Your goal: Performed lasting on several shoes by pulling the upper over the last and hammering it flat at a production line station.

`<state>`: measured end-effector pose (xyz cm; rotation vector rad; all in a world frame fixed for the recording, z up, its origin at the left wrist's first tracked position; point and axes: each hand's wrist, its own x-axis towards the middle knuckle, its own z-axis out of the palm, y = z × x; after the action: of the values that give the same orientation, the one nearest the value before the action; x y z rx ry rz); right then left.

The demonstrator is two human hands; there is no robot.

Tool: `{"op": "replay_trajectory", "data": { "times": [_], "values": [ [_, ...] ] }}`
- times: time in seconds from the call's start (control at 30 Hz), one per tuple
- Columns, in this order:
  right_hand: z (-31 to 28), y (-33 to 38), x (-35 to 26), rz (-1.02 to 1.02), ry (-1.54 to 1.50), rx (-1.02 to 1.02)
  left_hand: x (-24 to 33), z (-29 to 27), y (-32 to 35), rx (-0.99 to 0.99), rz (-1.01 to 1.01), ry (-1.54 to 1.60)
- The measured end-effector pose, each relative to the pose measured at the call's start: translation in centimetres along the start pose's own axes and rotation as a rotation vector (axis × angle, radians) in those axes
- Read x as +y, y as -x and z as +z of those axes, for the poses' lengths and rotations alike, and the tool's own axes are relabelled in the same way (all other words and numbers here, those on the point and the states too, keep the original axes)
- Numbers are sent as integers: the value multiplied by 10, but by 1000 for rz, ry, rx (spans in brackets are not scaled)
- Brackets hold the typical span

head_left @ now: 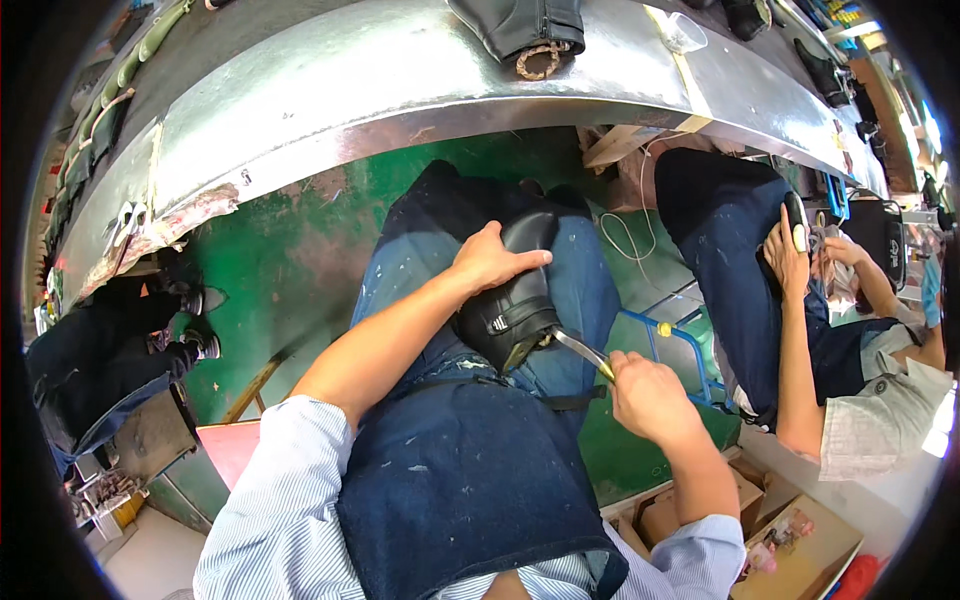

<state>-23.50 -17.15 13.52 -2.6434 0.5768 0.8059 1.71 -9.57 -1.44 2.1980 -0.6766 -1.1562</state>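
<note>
A black leather ankle boot (512,318) with a strap and buckle lies across my lap, its toe pointing away from me. My left hand (489,260) presses on the boot's upper side, thumb stretched over the leather and fingers curled round its edge. In my right hand (648,393) is a hand tool with a curved metal end (582,350) and a yellowish handle; its exact kind is hard to make out. The metal tip reaches the boot's near opening, where a pale ragged lining shows. My fingers are closed round the handle.
Ahead runs a metal-covered bench (330,75) bearing another black boot (527,30). To my right a seated co-worker (800,290) handles something partly hidden. Another person's legs (120,350) show at left. A blue metal frame (660,345) and cardboard boxes (690,505) stand at right.
</note>
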Motion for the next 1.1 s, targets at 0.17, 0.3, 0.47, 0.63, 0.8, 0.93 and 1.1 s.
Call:
{"op": "replay_trajectory", "data": {
  "times": [0.17,0.3,0.47,0.63,0.8,0.93,1.1],
  "values": [
    [14,21,-11,28,-42,-24,-26,16,-12,59,-95,222],
    [13,62,-27,89,-183,81,-25,13,-10,60,-31,257],
    [15,121,-39,193,-370,49,-61,27,-36,204,-35,269],
    [53,94,-15,183,-901,138,-32,2,-20,-12,-178,492],
    [91,23,-16,280,-1250,515,-18,-2,-9,-144,-189,1323],
    [72,-40,-45,-65,-1496,784,2,0,43,-188,-23,1389],
    [38,-48,-15,-173,-1707,723,-29,-36,110,501,634,150]
  ]
}}
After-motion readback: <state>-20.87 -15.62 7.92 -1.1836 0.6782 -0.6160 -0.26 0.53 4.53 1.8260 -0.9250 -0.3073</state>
